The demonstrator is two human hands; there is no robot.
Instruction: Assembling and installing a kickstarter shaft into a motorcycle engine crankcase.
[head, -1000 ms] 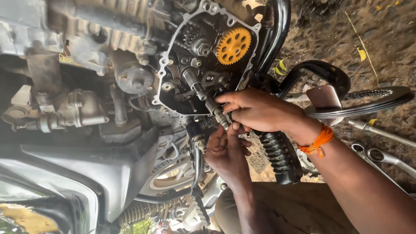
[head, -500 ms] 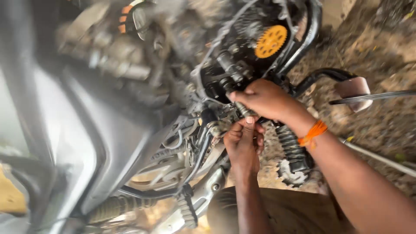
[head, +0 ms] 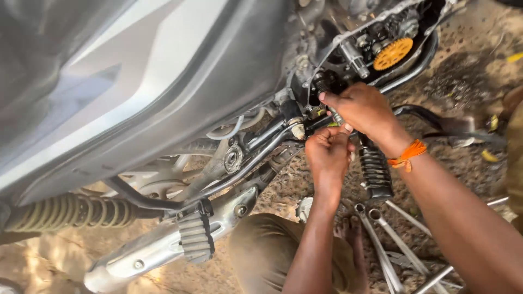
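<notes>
Both hands are at the lower edge of the opened engine case (head: pixel 381 32) of a motorcycle lying on its side. The right hand (head: pixel 362 109) is curled narrow round a short metal shaft (head: pixel 335 115) w/ thumb stretched toward the dark opening of the case; an orange thread band (head: pixel 406 155) sits on that wrist. The left hand (head: pixel 327 152) is just below it, closed into a fist, thumb and fingertips pinched up against the lower end of the same shaft, so the two hands touch around it. What exactly the left pinches is too small to tell.

Inside the case, up and to the right of the hands – an orange gear (head: pixel 393 53), w/ a steel stub shaft (head: pixel 354 57) beside it. A black ribbed footpeg rubber (head: pixel 376 171) hangs just right of the left wrist.

The grey body panel (head: pixel 141 81) fills the upper left of the view. Under it: a coiled shock spring (head: pixel 71 211) at far left, a black frame tube (head: pixel 239 174), a 2nd ribbed footpeg (head: pixel 195 237) and the silver exhaust pipe (head: pixel 163 245) running to the lower left.

On the dirt ground (head: pixel 474 71) near the person's knee (head: pixel 261 245) lie several ring spanners (head: pixel 381 239), heads toward the bike.
</notes>
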